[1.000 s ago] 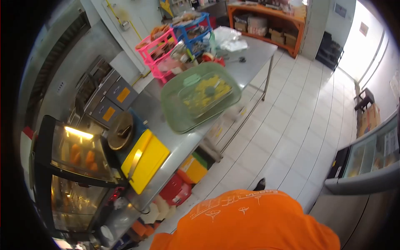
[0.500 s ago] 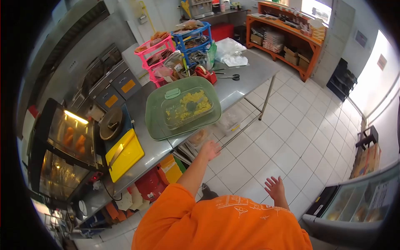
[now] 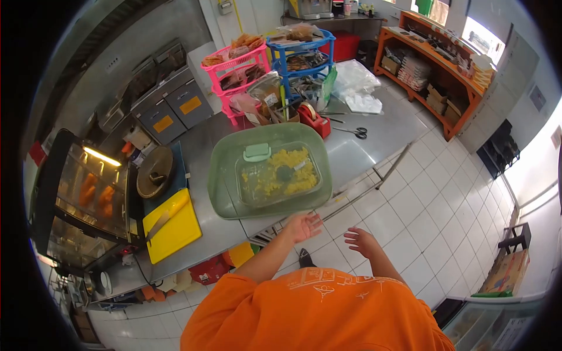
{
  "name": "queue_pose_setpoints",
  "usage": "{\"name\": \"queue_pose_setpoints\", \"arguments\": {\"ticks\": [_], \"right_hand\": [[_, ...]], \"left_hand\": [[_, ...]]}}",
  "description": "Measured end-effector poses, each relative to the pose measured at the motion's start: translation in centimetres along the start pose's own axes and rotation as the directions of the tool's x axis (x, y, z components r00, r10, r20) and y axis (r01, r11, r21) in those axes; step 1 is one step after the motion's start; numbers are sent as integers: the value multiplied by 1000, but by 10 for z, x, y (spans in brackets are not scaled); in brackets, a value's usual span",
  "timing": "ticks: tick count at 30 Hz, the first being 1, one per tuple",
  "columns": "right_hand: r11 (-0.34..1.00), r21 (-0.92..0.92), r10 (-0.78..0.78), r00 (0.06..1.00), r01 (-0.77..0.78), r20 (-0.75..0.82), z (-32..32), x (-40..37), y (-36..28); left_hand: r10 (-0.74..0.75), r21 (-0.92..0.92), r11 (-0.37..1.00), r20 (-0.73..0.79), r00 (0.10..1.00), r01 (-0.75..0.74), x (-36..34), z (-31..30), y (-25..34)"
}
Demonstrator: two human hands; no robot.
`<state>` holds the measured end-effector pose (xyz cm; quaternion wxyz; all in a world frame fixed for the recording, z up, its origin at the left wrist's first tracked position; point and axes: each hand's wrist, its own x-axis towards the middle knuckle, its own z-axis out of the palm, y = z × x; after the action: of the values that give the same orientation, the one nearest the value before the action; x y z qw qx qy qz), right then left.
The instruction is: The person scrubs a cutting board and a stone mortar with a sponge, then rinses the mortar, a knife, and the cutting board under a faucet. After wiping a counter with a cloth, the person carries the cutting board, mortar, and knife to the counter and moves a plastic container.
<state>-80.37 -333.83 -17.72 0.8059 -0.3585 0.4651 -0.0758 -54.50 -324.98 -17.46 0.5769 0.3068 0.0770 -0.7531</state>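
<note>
A large translucent green tub (image 3: 222, 193) rests near the front edge of the steel table. Inside it sits a clear lidded container (image 3: 252, 193) with crumbly yellow food (image 3: 293, 161) and a pale green lid clip (image 3: 257, 152). My left hand (image 3: 302, 227) is just off the table's front edge, below the tub, fingers apart and holding nothing. To its right, my right hand (image 3: 362, 241) hangs over the floor with its fingers spread, also holding nothing. Neither hand touches the tub.
Left of the tub lie a yellow cutting board (image 3: 175, 234) with a knife (image 3: 160, 226) and a lit glass food warmer (image 3: 88, 193). Pink (image 3: 237, 73) and blue (image 3: 301, 61) tiered racks, a red tape dispenser (image 3: 314, 121) and scissors (image 3: 358, 133) stand or lie behind on the steel table (image 3: 392, 131).
The view has shifted closer to the table, with the tub appearing larger. My right hand has come up and left, nearer my left hand. Both hands hold nothing in both frames.
</note>
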Motion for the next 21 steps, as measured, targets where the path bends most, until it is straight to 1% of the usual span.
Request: {"name": "queue_pose_setpoints", "arguments": {"ticks": [1,2,3,4,5,6,7,8,9,10,11,12,13,14,15,16,17,18,19,20,21], "right_hand": [[998,33,-53,997,52,51,9,11,-12],[998,22,-52,997,51,59,21,26,-26],[994,19,-107,994,107,16,37,39,-39],[988,15,-156,987,156,-31,47,48,-50],[990,10,-140,990,140,-32,51,56,-58],[979,1,-206,978,206,10,55,66,-68],[962,-5,-271,961,271,57,55,76,-74],[966,-13,-257,964,259,69,51,83,-76],[973,34,-229,967,227,112,46,93,-79],[979,74,-198,967,189,161,43,103,-84],[985,50,-172,967,165,189,46,109,-92],[985,76,-164,968,152,189,52,108,-99],[985,96,-161,968,144,193,57,107,-110],[990,74,-136,963,121,231,64,109,-122],[948,-172,-218,938,269,270,73,112,-133],[828,-384,-292,899,408,325,82,114,-140],[834,-378,-274,896,402,350,88,117,-144],[839,-415,-214,914,353,344,93,120,-151],[836,-454,-158,928,308,338,101,121,-159],[831,-459,-149,920,315,362,110,118,-164],[860,-463,-35,929,216,368,120,109,-169]], "left_hand": [[72,26,997,-100,992,-70,4,4,-6],[145,58,989,-200,969,-136,9,7,-8],[151,47,988,-206,967,-145,14,3,-7],[159,-7,986,-209,965,-164,18,-1,-11],[163,-62,982,-212,964,-180,22,-5,-15],[160,-73,981,-219,963,-180,20,-1,-17],[209,-63,974,-138,968,-219,11,8,-18],[263,-57,962,-59,963,-266,1,17,-18],[282,-71,955,-70,957,-287,-9,29,-13],[329,-99,941,54,943,-323,-21,40,-9],[376,-134,924,166,911,-357,-34,48,-9],[403,-161,910,133,906,-381,-47,54,-8],[427,-94,904,120,896,-417,-57,61,-2],[451,-14,892,107,886,-453,-66,68,3],[483,-15,875,81,872,-483,-74,74,7],[540,-73,841,59,839,-536,-84,79,8],[591,-131,802,35,806,-582,-93,83,8],[610,-130,787,14,793,-603,-100,86,10],[655,-201,735,-38,755,-648,-106,89,13],[695,-269,674,-88,714,-688,-112,89,17],[711,-271,654,-99,696,-706,-117,86,21]]}}
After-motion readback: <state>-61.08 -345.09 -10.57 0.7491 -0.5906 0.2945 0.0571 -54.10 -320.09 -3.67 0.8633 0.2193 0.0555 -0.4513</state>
